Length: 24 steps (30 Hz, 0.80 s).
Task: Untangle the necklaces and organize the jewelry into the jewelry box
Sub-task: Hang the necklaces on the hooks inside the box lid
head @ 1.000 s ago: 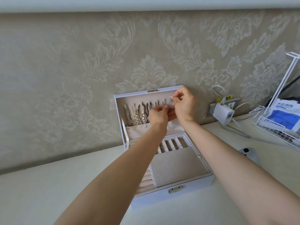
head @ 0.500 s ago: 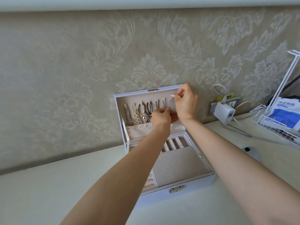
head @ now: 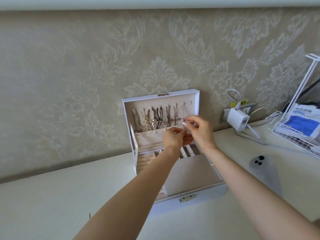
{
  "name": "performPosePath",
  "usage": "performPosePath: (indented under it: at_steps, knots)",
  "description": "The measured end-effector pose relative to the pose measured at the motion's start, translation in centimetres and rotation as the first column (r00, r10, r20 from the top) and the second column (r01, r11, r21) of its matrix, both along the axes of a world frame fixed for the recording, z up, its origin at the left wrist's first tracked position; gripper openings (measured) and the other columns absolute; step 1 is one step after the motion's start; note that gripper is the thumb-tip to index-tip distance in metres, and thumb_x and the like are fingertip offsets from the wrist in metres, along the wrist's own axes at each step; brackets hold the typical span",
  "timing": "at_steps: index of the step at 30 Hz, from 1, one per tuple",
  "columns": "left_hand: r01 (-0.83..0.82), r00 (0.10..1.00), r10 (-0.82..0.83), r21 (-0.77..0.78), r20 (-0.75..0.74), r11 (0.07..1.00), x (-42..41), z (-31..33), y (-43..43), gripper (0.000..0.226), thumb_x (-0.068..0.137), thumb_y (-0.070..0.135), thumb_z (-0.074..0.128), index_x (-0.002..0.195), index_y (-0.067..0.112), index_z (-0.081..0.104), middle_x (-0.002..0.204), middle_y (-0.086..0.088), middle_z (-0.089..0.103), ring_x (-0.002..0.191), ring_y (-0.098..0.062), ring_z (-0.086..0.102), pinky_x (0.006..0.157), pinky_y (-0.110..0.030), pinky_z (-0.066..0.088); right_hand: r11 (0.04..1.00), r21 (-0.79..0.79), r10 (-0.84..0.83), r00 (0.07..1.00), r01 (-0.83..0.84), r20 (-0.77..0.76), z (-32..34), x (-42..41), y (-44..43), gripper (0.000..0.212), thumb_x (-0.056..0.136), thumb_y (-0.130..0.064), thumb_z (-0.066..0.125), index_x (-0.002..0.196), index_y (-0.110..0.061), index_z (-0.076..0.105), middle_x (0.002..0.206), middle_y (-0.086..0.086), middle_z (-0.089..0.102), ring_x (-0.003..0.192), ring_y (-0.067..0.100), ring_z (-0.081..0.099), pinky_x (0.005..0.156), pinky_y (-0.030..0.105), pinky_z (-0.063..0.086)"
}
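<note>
A white jewelry box (head: pixel 204 196) stands open against the wall, its lid (head: pixel 196 104) upright. Several necklaces (head: pixel 155 119) hang from hooks inside the lid, their ends tucked into a beige pocket (head: pixel 149 137). A thin silver chain (head: pixel 182 116) hangs from a hook near the lid's right side. My right hand (head: pixel 199 130) pinches this chain at its lower part. My left hand (head: pixel 174 138) sits just below at the pocket's top edge, fingers curled, pinching the chain's lower end. The tray below shows ring rolls (head: pixel 145 160) and a beige flap (head: pixel 192 174).
A white charger (head: pixel 238 121) is plugged into a wall socket right of the box, with cables trailing on the desk. A white wire rack (head: pixel 297 135) holding a blue-and-white packet stands at far right. A grey phone (head: pixel 265 172) lies on the desk.
Both hands have come down from the hook row to the lid's pocket. The thin chain now hangs from a hook near the right of the row.
</note>
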<state>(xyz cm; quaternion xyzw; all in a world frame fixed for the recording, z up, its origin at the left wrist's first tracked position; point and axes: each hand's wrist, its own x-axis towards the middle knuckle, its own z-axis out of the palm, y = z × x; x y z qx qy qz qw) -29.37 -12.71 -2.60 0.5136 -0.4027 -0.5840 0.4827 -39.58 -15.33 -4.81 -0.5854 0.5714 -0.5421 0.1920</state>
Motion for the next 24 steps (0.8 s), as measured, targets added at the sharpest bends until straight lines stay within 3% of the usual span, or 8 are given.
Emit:
performPosePath:
  at_steps: [4,8,12,17,21,24]
  knots:
    - [0.021,1.0,-0.021,0.005,-0.021,1.0,0.1,0.1,0.0,0.016,0.093,-0.005,0.049,0.079,0.0,0.054,0.051,-0.006,0.064,0.045,-0.015,0.064,0.052,-0.026,0.057,1.0,-0.003,-0.003,0.998,0.003,-0.055,0.4,-0.3,-0.5,0.007,0.081,-0.013,0.069,0.082,-0.02,0.07,0.083,-0.003,0.068,0.079,0.014,0.061,0.068,0.017,0.041]
    - [0.012,1.0,-0.012,0.026,-0.027,1.0,0.3,0.0,-0.1,0.017,0.093,-0.005,0.049,0.078,0.001,0.054,0.057,-0.01,0.065,0.048,-0.017,0.065,0.055,-0.028,0.059,0.999,0.025,0.021,1.0,-0.02,-0.021,0.9,-0.4,-0.7,0.013,0.083,-0.013,0.069,0.078,-0.025,0.065,0.076,-0.004,0.066,0.076,0.017,0.062,0.073,0.031,0.048]
    - [0.009,1.0,-0.009,0.018,-0.021,1.0,0.6,-0.1,-0.2,0.014,0.093,-0.005,0.049,0.081,0.0,0.056,0.061,-0.011,0.066,0.05,-0.017,0.066,0.056,-0.027,0.058,0.996,0.056,0.068,0.997,-0.067,-0.027,1.1,-0.7,-0.5,0.018,0.085,-0.017,0.066,0.075,-0.029,0.057,0.068,0.013,0.064,0.06,0.023,0.056,0.066,0.041,0.05]
    - [0.002,1.0,-0.002,-0.001,-0.002,1.0,0.8,-0.1,-0.2,0.013,0.093,-0.005,0.05,0.082,-0.001,0.057,0.065,-0.013,0.066,0.05,-0.016,0.066,0.056,-0.027,0.058,1.0,0.006,0.014,0.989,-0.013,-0.15,2.0,-0.6,-1.4,0.007,0.086,-0.017,0.064,0.083,-0.018,0.057,0.053,-0.008,0.055,0.057,0.016,0.052,0.067,0.042,0.05]
    - [0.077,0.983,-0.072,-0.023,0.169,0.997,0.8,-0.5,0.4,0.008,0.093,-0.001,0.051,0.087,0.001,0.057,0.068,-0.011,0.065,0.045,-0.012,0.062,0.05,-0.025,0.056,0.997,-0.003,-0.082,0.987,0.082,-0.141,2.3,-0.1,-0.9,0.011,0.084,-0.025,0.067,0.084,-0.019,0.058,0.059,-0.01,0.052,0.06,0.015,0.051,0.064,0.037,0.047]
    - [0.172,0.931,-0.143,-0.058,0.336,0.983,0.8,-1.7,1.4,0.015,0.09,0.001,0.055,0.078,0.008,0.056,0.071,-0.014,0.066,0.047,-0.014,0.061,0.049,-0.026,0.054,0.968,0.213,-0.113,0.989,0.131,-0.096,2.1,0.5,0.7,0.029,0.079,-0.042,0.069,0.077,-0.014,0.062,0.064,-0.006,0.055,0.065,0.014,0.052,0.065,0.031,0.039]
